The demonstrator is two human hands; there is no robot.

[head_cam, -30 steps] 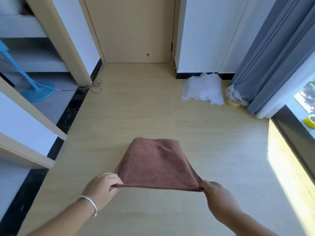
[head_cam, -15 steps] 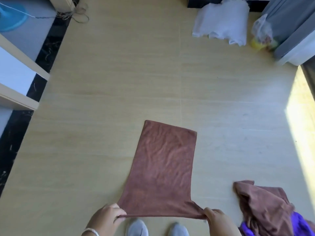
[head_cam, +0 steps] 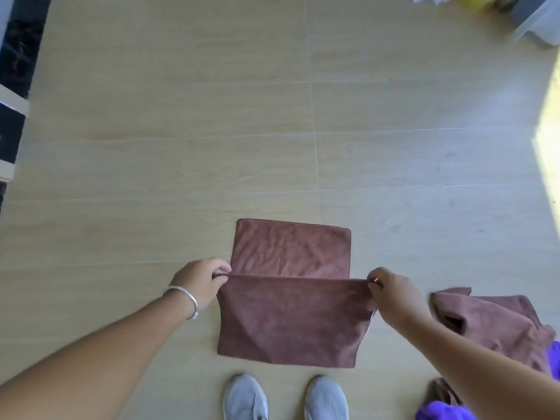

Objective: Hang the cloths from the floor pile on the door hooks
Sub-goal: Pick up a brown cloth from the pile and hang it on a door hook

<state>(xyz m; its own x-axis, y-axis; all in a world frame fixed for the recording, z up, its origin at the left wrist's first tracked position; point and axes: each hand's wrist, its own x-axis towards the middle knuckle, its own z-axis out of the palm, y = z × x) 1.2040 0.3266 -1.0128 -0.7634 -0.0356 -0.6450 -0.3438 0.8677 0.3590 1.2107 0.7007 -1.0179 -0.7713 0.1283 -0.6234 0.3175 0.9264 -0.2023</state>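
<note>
now folded over on the wooden floor (head_cam: pixel 181 147), brown cloth (head_cam: pixel 291 322), where half a second ago spread long and flat. pinching its raised edge at either corner, left hand (head_cam: pixel 200 283) and right hand (head_cam: pixel 391 294). nearer in view now, floor pile (head_cam: pixel 500 325) at right; grey shoes (head_cam: pixel 285 398) below.

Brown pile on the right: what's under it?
Purple cloth peeks from under the brown pile, with more purple nearer the feet. How much lies beneath is covered.

Pale wood-look floor (head_cam: pixel 181 116), black border strip (head_cam: pixel 18 50) left, sun patch (head_cam: pixel 550 140) right.
</note>
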